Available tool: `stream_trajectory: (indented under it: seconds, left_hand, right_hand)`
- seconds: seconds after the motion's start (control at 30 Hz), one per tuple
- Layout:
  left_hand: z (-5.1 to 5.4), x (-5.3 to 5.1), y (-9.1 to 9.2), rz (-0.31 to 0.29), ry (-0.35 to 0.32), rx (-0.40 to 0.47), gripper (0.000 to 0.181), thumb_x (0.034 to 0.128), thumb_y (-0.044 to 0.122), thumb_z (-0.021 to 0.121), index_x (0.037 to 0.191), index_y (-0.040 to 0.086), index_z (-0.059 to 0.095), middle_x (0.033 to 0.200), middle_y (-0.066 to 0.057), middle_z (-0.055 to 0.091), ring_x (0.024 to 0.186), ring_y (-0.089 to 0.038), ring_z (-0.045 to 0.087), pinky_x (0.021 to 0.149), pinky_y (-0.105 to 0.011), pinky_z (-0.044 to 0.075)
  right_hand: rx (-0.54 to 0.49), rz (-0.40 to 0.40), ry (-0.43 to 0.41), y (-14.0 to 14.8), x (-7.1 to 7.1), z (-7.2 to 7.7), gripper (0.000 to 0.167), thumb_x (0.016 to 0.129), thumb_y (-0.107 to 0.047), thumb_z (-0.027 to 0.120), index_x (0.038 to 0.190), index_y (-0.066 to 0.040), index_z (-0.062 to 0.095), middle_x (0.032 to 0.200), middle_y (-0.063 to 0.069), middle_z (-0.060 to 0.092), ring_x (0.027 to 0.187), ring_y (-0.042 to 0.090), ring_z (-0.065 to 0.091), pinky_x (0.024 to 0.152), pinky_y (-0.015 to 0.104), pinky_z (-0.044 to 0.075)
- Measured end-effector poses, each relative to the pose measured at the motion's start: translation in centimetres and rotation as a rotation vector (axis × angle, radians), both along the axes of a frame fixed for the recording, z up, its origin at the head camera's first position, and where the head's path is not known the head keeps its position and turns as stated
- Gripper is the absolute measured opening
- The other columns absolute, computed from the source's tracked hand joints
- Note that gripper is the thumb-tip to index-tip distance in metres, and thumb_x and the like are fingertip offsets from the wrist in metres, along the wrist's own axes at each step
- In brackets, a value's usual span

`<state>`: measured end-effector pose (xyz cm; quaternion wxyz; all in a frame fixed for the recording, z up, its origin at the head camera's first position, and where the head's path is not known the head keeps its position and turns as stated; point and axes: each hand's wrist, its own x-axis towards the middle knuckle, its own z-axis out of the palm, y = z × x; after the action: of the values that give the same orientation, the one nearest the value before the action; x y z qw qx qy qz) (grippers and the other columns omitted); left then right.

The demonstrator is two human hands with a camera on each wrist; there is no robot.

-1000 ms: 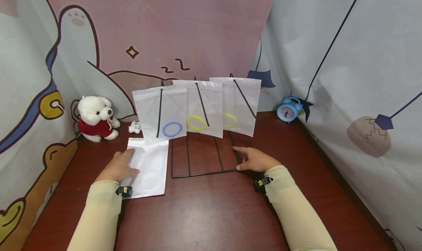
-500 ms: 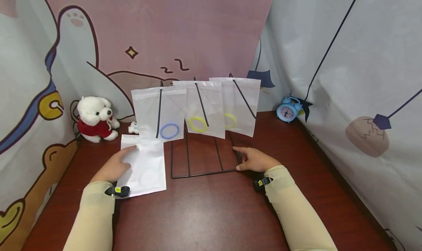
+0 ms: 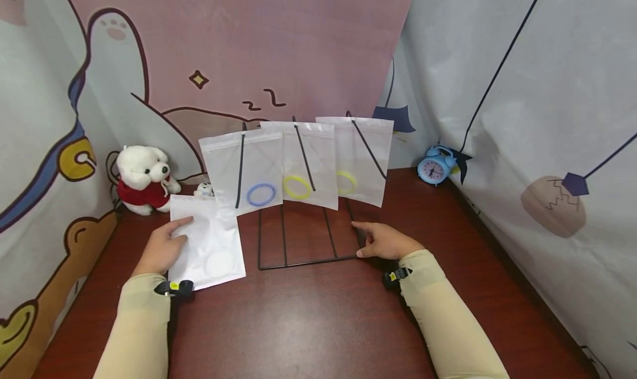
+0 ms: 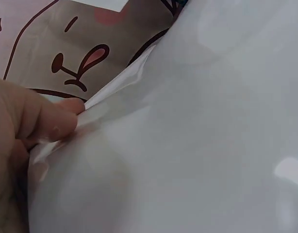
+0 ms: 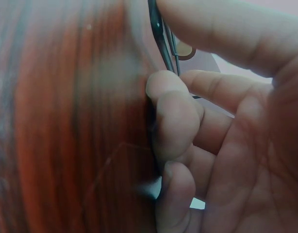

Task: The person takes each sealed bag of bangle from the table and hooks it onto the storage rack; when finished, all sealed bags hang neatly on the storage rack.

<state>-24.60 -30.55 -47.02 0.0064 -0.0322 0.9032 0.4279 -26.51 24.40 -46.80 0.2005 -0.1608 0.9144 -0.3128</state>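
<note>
My left hand (image 3: 161,249) pinches the left edge of a white zip bag (image 3: 211,235), between thumb and fingers in the left wrist view. A pale round shape shows in the bag's lower part, and its top right corner meets the leftmost hanging bag. Three translucent zip bags hang from the prongs of a black wire rack (image 3: 308,264). Through the left bag (image 3: 221,169) a blue ring (image 3: 261,185) shows; yellow rings show through the middle bag (image 3: 318,152) and the right bag (image 3: 375,141). My right hand (image 3: 390,240) holds the rack's front right corner, its other fingers curled against the table.
A white plush dog (image 3: 141,169) in red sits at the back left, with a small white figure (image 3: 204,190) beside it. At the back right stands a blue alarm clock (image 3: 432,169). Printed curtains enclose the brown table (image 3: 308,323).
My left hand has moved the white bag leftward and a little up. The hanging bags sway slightly. My right hand stays in place on the rack.
</note>
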Motion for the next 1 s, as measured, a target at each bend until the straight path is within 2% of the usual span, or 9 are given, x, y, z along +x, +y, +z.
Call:
stream_trajectory:
  seconds: [0.23, 0.3, 0.4, 0.5, 0.57, 0.63, 0.77, 0.87, 1.0]
  left_hand:
    - [0.4, 0.5, 0.0, 0.131, 0.084, 0.07, 0.054, 0.1023, 0.0, 0.042, 0.155, 0.005, 0.052, 0.166, -0.028, 0.035, 0.157, -0.05, 0.025, 0.122, -0.073, 0.02]
    - [0.6, 0.6, 0.0, 0.186, 0.108, 0.083, 0.054, 0.1017, 0.0, 0.042, 0.154, 0.007, 0.054, 0.165, -0.025, 0.038, 0.152, -0.044, 0.034, 0.124, -0.065, 0.027]
    - [0.9, 0.7, -0.1, 0.268, 0.139, 0.091, 0.054, 0.1002, 0.001, 0.043, 0.151, 0.011, 0.059, 0.154, -0.023, 0.052, 0.11, -0.033, 0.061, 0.094, -0.039, 0.053]
    - [1.2, 0.9, -0.1, 0.327, 0.154, 0.101, 0.054, 0.1, 0.002, 0.046, 0.149, 0.015, 0.062, 0.108, -0.019, 0.067, 0.063, -0.019, 0.051, 0.054, -0.028, 0.041]
    - [1.3, 0.9, -0.1, 0.346, 0.171, 0.122, 0.053, 0.0993, 0.002, 0.047, 0.148, 0.016, 0.063, 0.078, -0.008, 0.058, 0.051, -0.014, 0.043, 0.046, -0.027, 0.037]
    - [1.5, 0.9, -0.1, 0.367, 0.198, 0.148, 0.053, 0.0976, 0.001, 0.048, 0.146, 0.016, 0.065, 0.059, 0.0, 0.045, 0.049, -0.011, 0.042, 0.045, -0.026, 0.037]
    - [1.7, 0.9, -0.1, 0.419, 0.277, 0.217, 0.054, 0.093, -0.004, 0.05, 0.139, 0.015, 0.071, 0.049, 0.008, 0.037, 0.044, -0.009, 0.038, 0.042, -0.023, 0.032]
    - [1.9, 0.9, -0.2, 0.475, 0.29, 0.258, 0.053, 0.094, -0.004, 0.05, 0.137, 0.018, 0.073, 0.054, 0.006, 0.036, 0.047, -0.011, 0.036, 0.044, -0.024, 0.03]
    - [2.0, 1.0, -0.6, 0.53, 0.271, 0.314, 0.053, 0.0967, -0.002, 0.049, 0.136, 0.022, 0.074, 0.075, 0.011, 0.047, 0.069, -0.009, 0.043, 0.057, -0.024, 0.033]
  right_hand:
    - [0.001, 0.002, -0.002, 0.1, -0.1, -0.1, 0.086, 0.092, -0.019, 0.084, 0.164, -0.012, 0.038, 0.074, 0.003, 0.059, 0.067, 0.016, 0.052, 0.059, 0.032, 0.043]
    - [0.001, 0.003, -0.004, 0.1, 0.0, -0.1, 0.086, 0.092, -0.019, 0.084, 0.164, -0.012, 0.038, 0.074, 0.003, 0.059, 0.067, 0.016, 0.052, 0.059, 0.032, 0.043]
    - [0.003, 0.002, -0.005, 0.1, 0.0, 0.0, 0.086, 0.092, -0.019, 0.083, 0.164, -0.012, 0.038, 0.074, 0.003, 0.059, 0.067, 0.016, 0.052, 0.059, 0.031, 0.043]
    - [0.005, 0.0, -0.004, 0.1, 0.0, -0.1, 0.086, 0.092, -0.019, 0.084, 0.164, -0.012, 0.038, 0.074, 0.003, 0.059, 0.067, 0.016, 0.052, 0.059, 0.031, 0.043]
    - [0.006, 0.001, -0.002, 0.1, 0.0, -0.1, 0.086, 0.092, -0.019, 0.084, 0.164, -0.012, 0.038, 0.075, 0.003, 0.06, 0.067, 0.016, 0.052, 0.06, 0.031, 0.044]
    - [0.006, 0.001, 0.0, 0.1, 0.0, -0.1, 0.086, 0.092, -0.019, 0.084, 0.164, -0.012, 0.038, 0.075, 0.003, 0.06, 0.068, 0.016, 0.052, 0.06, 0.032, 0.044]
    - [0.006, 0.0, 0.001, 0.1, 0.0, 0.0, 0.086, 0.091, -0.019, 0.084, 0.164, -0.012, 0.039, 0.076, 0.003, 0.06, 0.068, 0.016, 0.053, 0.06, 0.032, 0.044]
    - [0.004, -0.001, -0.001, 0.0, 0.0, 0.0, 0.086, 0.091, -0.019, 0.084, 0.164, -0.012, 0.039, 0.076, 0.004, 0.06, 0.069, 0.017, 0.053, 0.061, 0.032, 0.045]
    - [0.004, -0.002, -0.003, 0.0, 0.0, 0.1, 0.086, 0.091, -0.019, 0.084, 0.164, -0.012, 0.039, 0.077, 0.004, 0.061, 0.069, 0.017, 0.054, 0.061, 0.032, 0.045]
